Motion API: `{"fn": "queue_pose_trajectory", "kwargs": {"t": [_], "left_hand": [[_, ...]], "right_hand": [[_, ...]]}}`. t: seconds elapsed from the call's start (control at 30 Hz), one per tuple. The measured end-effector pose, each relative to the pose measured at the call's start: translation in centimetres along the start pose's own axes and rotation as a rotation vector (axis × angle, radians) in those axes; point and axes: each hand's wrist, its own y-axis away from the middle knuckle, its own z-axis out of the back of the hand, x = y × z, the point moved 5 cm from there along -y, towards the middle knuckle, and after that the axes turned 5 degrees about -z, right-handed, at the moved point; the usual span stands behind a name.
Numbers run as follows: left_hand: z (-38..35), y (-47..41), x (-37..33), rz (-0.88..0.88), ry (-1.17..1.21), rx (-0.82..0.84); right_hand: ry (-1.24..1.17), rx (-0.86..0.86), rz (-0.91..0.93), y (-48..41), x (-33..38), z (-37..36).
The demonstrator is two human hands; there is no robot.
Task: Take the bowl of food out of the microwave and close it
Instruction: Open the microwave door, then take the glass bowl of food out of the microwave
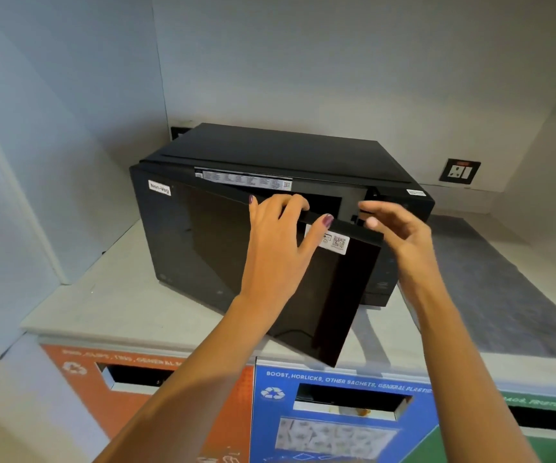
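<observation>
Microwave (290,155) is a black box that sits on the pale table (109,305) in a white corner. Its long side runs from left to right, and its front faces the person, turned a little to the left. The microwave door (223,262) is part way open. It is hinged on the left, and its free edge swings out toward the person on the right. The left hand (278,242) is on the top edge of the door near that free end. Its fingers (295,203) curl over the top edge and the thumb presses the front, so it is gripping the door. The right hand (395,228) is just beside the door's free corner, in front of the gap. Its fingers (375,206) are loose and spread, holding nothing, and I cannot tell if they touch the door. The inside of the microwave is dark, so the bowl cannot be seen. A small white label (159,187) on the door says "Non-Veg". A wall socket (459,171) is on the wall to the right. Below the table are an orange bin (156,389) and a blue bin (337,426) with slots.
</observation>
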Motion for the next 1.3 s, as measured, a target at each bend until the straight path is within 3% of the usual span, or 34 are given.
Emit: {"fn": "queue_pose_trajectory", "kwargs": {"t": [0.23, 0.6, 0.77, 1.0, 1.1, 1.3], "left_hand": [[5.0, 1.9, -1.2, 0.12, -0.075, 0.052], [15.0, 4.6, 1.3, 0.343, -0.07, 0.298], [20.0, 6.1, 3.2, 0.417, -0.038, 0.358], [24.6, 6.4, 5.0, 0.399, -0.297, 0.539], [25.2, 6.5, 5.6, 0.395, -0.405, 0.532], [24.4, 7.9, 6.5, 0.454, -0.956, 0.395]], "right_hand": [[0.109, 0.448, 0.111, 0.3, 4.0, -8.4], [0.136, 0.775, 0.25, 3.2, 8.2, -22.3], [0.112, 0.706, 0.314, 4.5, 9.1, -26.0], [0.171, 0.609, 0.414, 6.3, 10.2, -30.4], [0.197, 0.592, 0.422, 6.8, 10.0, -31.9], [0.207, 0.597, 0.478, 7.1, 9.6, -33.9]]}}
